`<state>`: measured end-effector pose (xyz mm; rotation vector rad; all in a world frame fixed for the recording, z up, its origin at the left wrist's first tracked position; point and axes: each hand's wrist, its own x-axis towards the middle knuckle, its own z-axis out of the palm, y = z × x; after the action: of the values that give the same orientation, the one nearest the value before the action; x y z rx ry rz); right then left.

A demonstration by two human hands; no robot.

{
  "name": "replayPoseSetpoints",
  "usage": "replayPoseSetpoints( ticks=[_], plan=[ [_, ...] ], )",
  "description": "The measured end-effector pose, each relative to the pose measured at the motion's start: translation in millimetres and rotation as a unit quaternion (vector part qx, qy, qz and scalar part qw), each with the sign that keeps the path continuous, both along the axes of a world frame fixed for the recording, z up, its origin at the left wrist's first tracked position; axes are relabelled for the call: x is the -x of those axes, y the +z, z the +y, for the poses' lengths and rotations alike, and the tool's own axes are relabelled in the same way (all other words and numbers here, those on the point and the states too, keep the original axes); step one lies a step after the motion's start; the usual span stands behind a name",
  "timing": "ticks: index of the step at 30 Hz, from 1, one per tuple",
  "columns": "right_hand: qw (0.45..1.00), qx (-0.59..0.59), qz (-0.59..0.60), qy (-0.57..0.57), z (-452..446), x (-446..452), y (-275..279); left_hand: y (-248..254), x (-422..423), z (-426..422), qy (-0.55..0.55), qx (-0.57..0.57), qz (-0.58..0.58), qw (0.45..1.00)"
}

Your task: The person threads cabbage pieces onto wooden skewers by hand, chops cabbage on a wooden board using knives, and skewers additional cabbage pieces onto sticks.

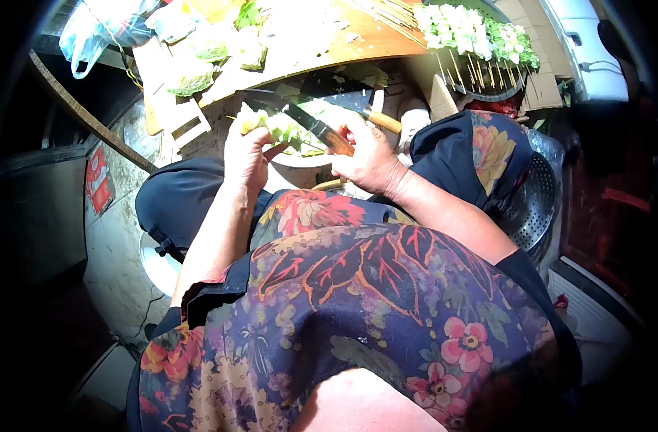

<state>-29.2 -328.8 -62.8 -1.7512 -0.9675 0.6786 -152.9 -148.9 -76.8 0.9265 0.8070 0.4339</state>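
In the head view my left hand (248,155) is closed around a pale green piece of cabbage (251,119), held up over a white bowl (300,161). My right hand (372,155) grips the wooden handle of a knife (337,141). Its dark blade points up and left, reaching close to the cabbage in my left hand; whether the two touch I cannot tell. Cut green leaves (293,134) lie in the bowl beneath both hands. Just beyond my right hand is another wooden handle (383,121), its far end partly hidden.
A wooden table (303,52) stands ahead, with cabbage pieces (192,79) at its left and bare sticks (386,20) at the back. Skewered cabbage (480,39) is heaped at the right. A perforated metal basin (536,205) sits beside my right knee; a plastic bag (91,39) hangs at far left.
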Motion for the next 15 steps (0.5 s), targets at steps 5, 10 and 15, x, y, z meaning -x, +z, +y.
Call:
replayPoseSetpoints(
  ticks=[5,10,15],
  plan=[
    [0.996,0.017,-0.082,0.005,0.1,7.8,6.2,-6.0,-2.9,-10.7,0.017,-0.002,-0.017,1.000],
    [0.955,-0.023,-0.294,0.011,2.2,12.6,0.3,-20.3,-1.9,-19.0,0.028,-0.027,0.007,0.999],
    [0.951,0.008,-0.306,0.031,0.7,15.3,-3.8,-24.7,-2.3,-24.9,0.042,-0.034,0.011,0.998]
  ],
)
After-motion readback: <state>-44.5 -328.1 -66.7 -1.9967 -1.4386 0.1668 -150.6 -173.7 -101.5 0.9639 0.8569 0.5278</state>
